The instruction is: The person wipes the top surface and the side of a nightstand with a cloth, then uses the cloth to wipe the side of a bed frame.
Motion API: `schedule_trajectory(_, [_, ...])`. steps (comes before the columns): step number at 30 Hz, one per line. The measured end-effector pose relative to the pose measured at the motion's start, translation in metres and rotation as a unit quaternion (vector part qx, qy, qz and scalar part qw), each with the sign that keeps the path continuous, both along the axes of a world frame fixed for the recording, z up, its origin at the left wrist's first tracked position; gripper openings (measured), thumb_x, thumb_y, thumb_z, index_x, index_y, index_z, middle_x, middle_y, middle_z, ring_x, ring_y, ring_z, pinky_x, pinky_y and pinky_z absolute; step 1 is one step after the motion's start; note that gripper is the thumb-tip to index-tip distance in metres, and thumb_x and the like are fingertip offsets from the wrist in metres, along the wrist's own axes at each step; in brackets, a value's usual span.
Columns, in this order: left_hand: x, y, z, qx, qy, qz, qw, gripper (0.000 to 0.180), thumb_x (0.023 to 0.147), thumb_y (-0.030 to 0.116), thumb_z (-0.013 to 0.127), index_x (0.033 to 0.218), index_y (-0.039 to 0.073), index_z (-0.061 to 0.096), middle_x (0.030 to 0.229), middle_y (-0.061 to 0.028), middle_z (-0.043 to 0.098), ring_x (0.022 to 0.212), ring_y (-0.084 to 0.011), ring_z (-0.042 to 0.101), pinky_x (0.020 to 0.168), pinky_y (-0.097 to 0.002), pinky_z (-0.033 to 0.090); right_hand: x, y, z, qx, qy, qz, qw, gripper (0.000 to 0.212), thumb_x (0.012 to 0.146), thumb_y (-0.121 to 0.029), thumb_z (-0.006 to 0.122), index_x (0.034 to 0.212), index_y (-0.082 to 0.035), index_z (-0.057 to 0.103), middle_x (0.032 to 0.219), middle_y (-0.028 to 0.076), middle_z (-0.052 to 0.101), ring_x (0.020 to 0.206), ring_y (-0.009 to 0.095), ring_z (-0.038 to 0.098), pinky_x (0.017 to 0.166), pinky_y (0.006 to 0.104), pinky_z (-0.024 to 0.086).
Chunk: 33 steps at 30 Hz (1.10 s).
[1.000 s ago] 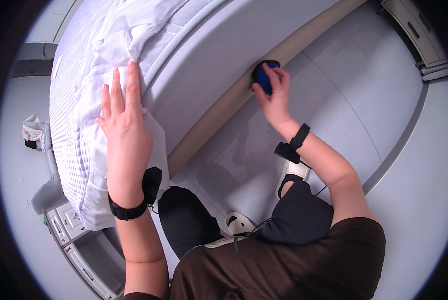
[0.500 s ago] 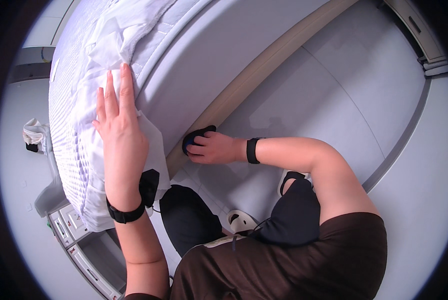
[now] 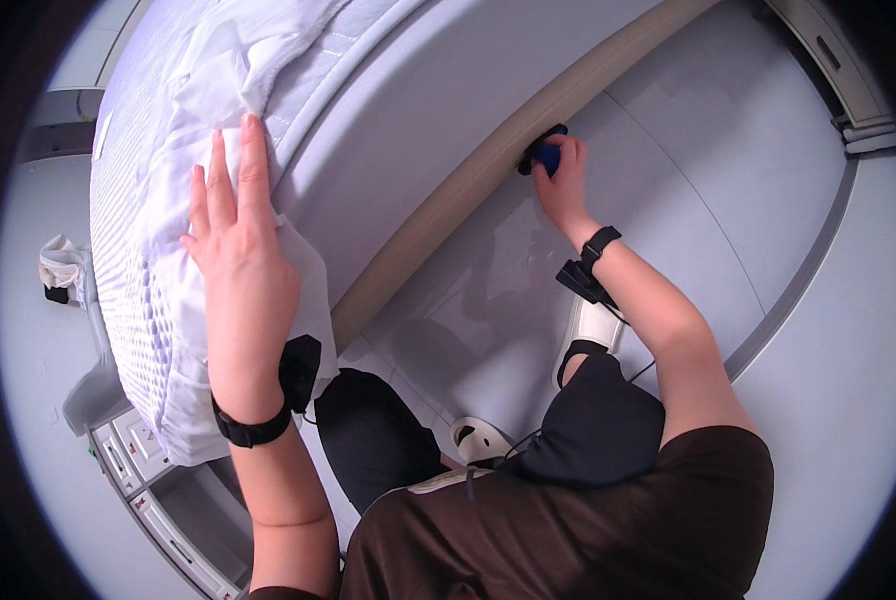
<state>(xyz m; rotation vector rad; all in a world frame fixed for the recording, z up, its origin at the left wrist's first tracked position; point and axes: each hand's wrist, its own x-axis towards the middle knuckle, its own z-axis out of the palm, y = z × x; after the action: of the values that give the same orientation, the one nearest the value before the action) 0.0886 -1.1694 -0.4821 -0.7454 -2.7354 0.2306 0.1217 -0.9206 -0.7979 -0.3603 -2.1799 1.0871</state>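
My left hand (image 3: pixel 243 260) lies flat on the white bedding (image 3: pixel 158 290) at the bed's near side, fingers stretched out and holding nothing. A rumpled white sheet (image 3: pixel 213 85) lies just beyond its fingertips. Farther off to the right, my right hand (image 3: pixel 566 185) is closed round a small blue-and-black hand-held thing (image 3: pixel 548 155). Its dark side rests against the beige bed rail (image 3: pixel 468 185). The fingers partly cover it, so its exact kind cannot be told.
Grey tiled floor (image 3: pixel 658 200) stretches right of the rail to a dark baseboard (image 3: pixel 803 270). A drawer unit (image 3: pixel 833 50) stands at the far right. White drawers (image 3: pixel 183 545) are at the lower left. My feet in pale clogs (image 3: pixel 483 440) are below me.
My right hand has slid the blue-and-black hand-held thing along the bed rail, away from me and to the right. The left hand has stayed almost in place.
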Motion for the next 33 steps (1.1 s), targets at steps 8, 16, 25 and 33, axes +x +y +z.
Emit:
schedule_trajectory(8, [-0.002, -0.002, 0.002, -0.004, -0.018, -0.010, 1.000, 0.075, 0.079, -0.013, 0.039, 0.147, 0.018, 0.028, 0.147, -0.0184, 0.032, 0.133, -0.0450, 0.031, 0.102, -0.0619, 0.028, 0.011, -0.094, -0.034, -0.354, -0.146, -0.002, 0.924, 0.041, 0.071, -0.006, 0.067, 0.107, -0.001, 0.046, 0.104, 0.020, 0.049, 0.097, 0.034, 0.050, 0.088, 0.0403, 0.042])
schedule_trajectory(16, [0.001, -0.003, 0.006, 0.001, -0.014, -0.013, 1.000, 0.079, 0.075, -0.017, 0.037, 0.147, 0.015, 0.028, 0.146, -0.0171, 0.034, 0.133, -0.0432, 0.031, 0.106, -0.0531, 0.027, 0.008, -0.081, 0.048, -0.402, 0.004, 0.032, 0.915, 0.038, 0.073, -0.003, 0.062, 0.107, -0.002, 0.044, 0.102, 0.014, 0.045, 0.094, 0.026, 0.048, 0.083, 0.0341, 0.042])
schedule_trajectory(25, [0.000, -0.004, 0.005, -0.004, -0.019, -0.017, 1.000, 0.076, 0.078, -0.014, 0.039, 0.147, 0.016, 0.029, 0.146, -0.0185, 0.033, 0.133, -0.0444, 0.031, 0.104, -0.0553, 0.028, 0.035, -0.116, -0.003, -0.422, -0.214, 0.153, 0.868, 0.039, 0.076, -0.007, 0.064, 0.110, -0.003, 0.046, 0.107, 0.014, 0.049, 0.096, 0.030, 0.052, 0.080, 0.0387, 0.045])
schedule_trajectory(33, [0.000, 0.000, 0.006, 0.007, -0.027, -0.029, 0.999, 0.076, 0.078, -0.014, 0.039, 0.147, 0.016, 0.029, 0.146, -0.0188, 0.033, 0.132, -0.0449, 0.031, 0.105, -0.0541, 0.028, 0.002, -0.051, 0.032, -0.260, 0.017, -0.008, 0.965, 0.035, 0.083, -0.007, 0.062, 0.111, -0.002, 0.041, 0.095, 0.009, 0.050, 0.087, 0.019, 0.049, 0.081, 0.0325, 0.044])
